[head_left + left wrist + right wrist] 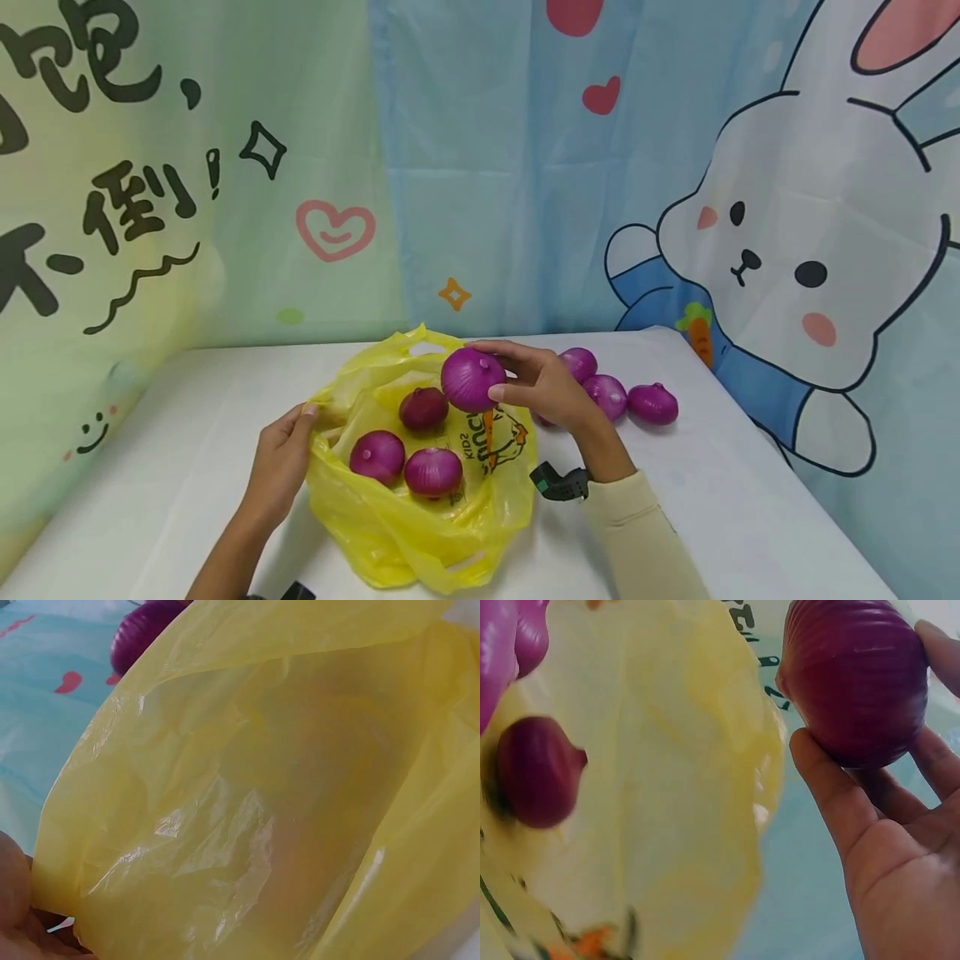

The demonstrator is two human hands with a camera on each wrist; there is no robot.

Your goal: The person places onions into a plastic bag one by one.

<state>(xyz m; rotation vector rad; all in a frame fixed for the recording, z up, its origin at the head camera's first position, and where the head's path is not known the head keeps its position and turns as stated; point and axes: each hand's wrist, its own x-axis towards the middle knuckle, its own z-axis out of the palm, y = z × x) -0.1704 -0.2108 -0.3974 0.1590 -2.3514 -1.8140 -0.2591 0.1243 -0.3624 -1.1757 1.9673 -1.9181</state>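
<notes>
A yellow plastic bag (345,517) lies spread with its mouth wide on the white table, and three onions (433,472) rest inside it. The left hand (279,457) pinches the bag's left rim between thumb and fingers; in the left wrist view the bag's film (187,825) hides most of what lies behind. Over the bag's far right part, the right hand (542,385) grips a purple onion (471,380). The right wrist view shows this held onion (859,682) between thumb and fingertips, with a darker onion (541,771) in the bag to its left.
Several more purple onions (652,404) sit on the white table (217,433) at the right, partly hidden behind the right hand. A printed cloth backdrop (480,192) with a rabbit and lettering hangs behind the table.
</notes>
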